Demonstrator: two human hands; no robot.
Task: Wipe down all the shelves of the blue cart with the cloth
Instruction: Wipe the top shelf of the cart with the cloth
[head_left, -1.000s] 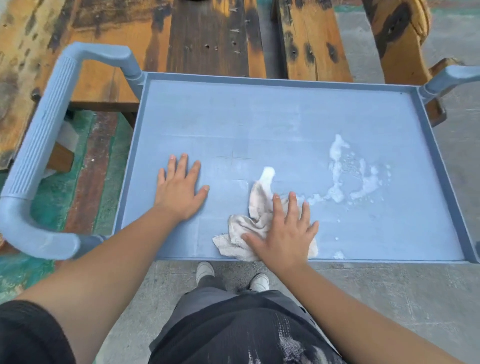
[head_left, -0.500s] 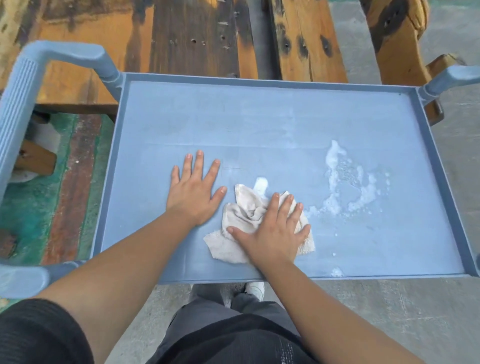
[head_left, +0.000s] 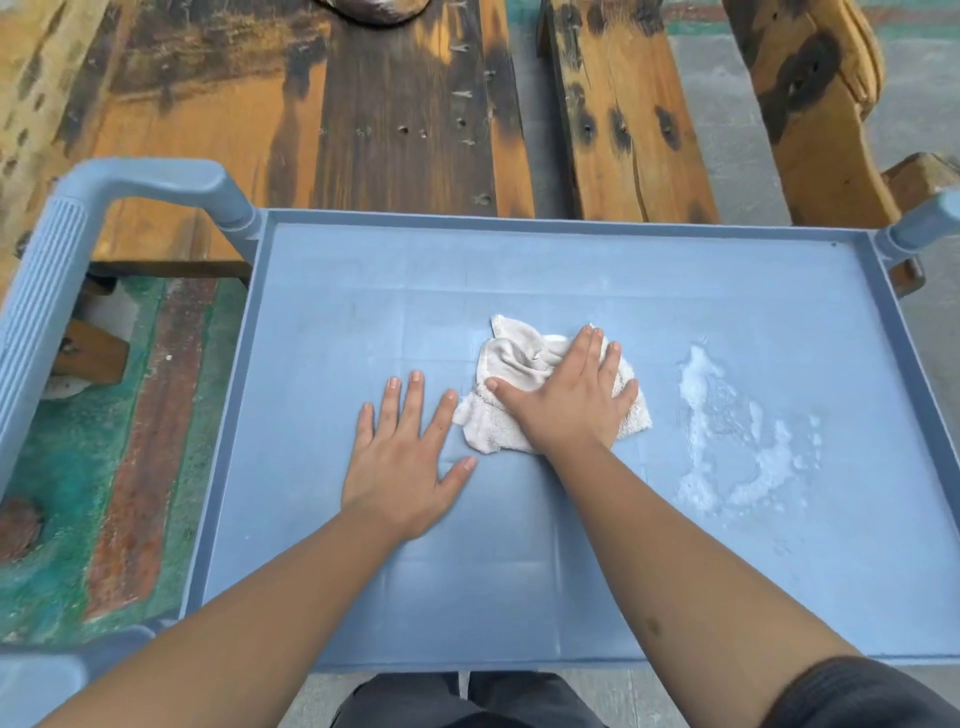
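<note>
The blue cart's top shelf (head_left: 519, 275) fills the middle of the view, with a raised rim all round. A crumpled off-white cloth (head_left: 511, 364) lies near the shelf's centre. My right hand (head_left: 571, 400) presses flat on the cloth, fingers spread, covering its right half. My left hand (head_left: 405, 457) rests flat on the bare shelf just left of the cloth, fingers apart, holding nothing. A patch of white foam (head_left: 727, 436) sits on the shelf to the right of the cloth. Lower shelves are hidden.
The cart's ribbed blue handle (head_left: 47, 306) curves along the left side; another handle end (head_left: 930, 218) shows at the far right. Weathered wooden planks (head_left: 405, 104) and a wooden bench (head_left: 810, 104) stand just beyond the cart. Concrete floor lies at the right.
My right hand has pushed the cloth away from the near edge toward the shelf's centre. My left hand has slid forward with it. The view has shifted closer over the cart.
</note>
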